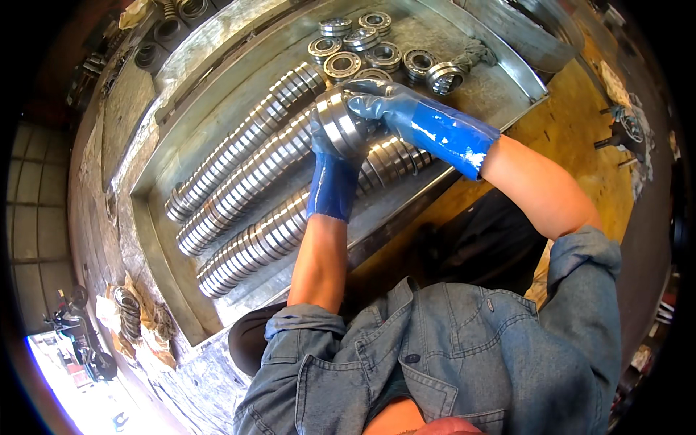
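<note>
Both of my hands wear blue rubber gloves and grip a shiny steel bearing [339, 125] with a grooved outer surface, raised over a metal tray [165, 279]. My left hand [326, 156] is wrapped round its lower left side. From the upper right, my right hand [383, 105] closes over its top and side; some fingertips are hidden. Beneath them, long rows of bearings stand on edge, packed face to face: a far row [245, 141], a middle row [250, 188] and a near row [254, 246] that passes behind my left wrist. Several loose bearings [342, 65] lie beyond my hands.
A grey rag [475, 52] lies by the loose bearings at the tray's far right. The tray's raised edge runs close to my body. Crumpled paper [156, 337] with ring-shaped parts [127, 312] sits left of the tray. More dark rings [170, 30] stand at the upper left.
</note>
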Available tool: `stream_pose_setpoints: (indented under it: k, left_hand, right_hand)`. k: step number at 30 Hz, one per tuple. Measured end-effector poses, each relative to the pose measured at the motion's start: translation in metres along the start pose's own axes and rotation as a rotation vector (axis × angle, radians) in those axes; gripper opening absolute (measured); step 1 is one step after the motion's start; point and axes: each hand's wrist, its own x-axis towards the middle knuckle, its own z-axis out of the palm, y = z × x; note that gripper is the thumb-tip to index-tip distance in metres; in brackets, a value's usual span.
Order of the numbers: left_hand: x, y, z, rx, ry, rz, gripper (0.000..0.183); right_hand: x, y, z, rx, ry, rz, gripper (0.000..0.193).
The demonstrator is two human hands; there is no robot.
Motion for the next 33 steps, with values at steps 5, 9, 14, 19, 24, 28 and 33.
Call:
stream_pose_setpoints:
  k: [5, 9, 14, 19, 24, 28, 33]
  left_hand:
    - [-0.004, 0.022, 0.002, -1.607, 0.361, -0.597, 0.045]
    - [-0.002, 0.001, -0.007, -1.375, 0.525, -0.569, 0.053]
    - [-0.005, 0.027, 0.0, -1.282, 0.413, -0.617, 0.054]
    - [-0.009, 0.015, 0.007, -0.906, 0.162, -0.198, 0.053]
    - [-0.012, 0.01, 0.044, -0.058, -0.079, -0.167, 0.076]
    - [-0.022, 0.0, 0.064, 0.204, -0.182, -0.019, 0.082]
    - [-0.015, 0.016, 0.072, 0.336, -0.383, -0.008, 0.08]
  right_hand:
    - [0.012, 0.006, -0.015, 0.086, 0.14, 0.043, 0.047]
    - [0.016, 0.012, -0.022, 0.407, 0.031, 0.082, 0.056]
    - [0.046, 0.046, -0.07, -0.079, -0.011, -0.184, 0.068]
    - [0.046, 0.022, -0.08, -0.414, 0.238, -0.216, 0.07]
    - [0.012, 0.009, -0.122, -0.827, 0.501, -0.244, 0.067]
    - [-0.005, 0.027, -0.171, -1.271, 0.748, 0.004, 0.064]
    - [-0.016, 0.07, -0.214, -0.843, 0.472, 0.185, 0.06]
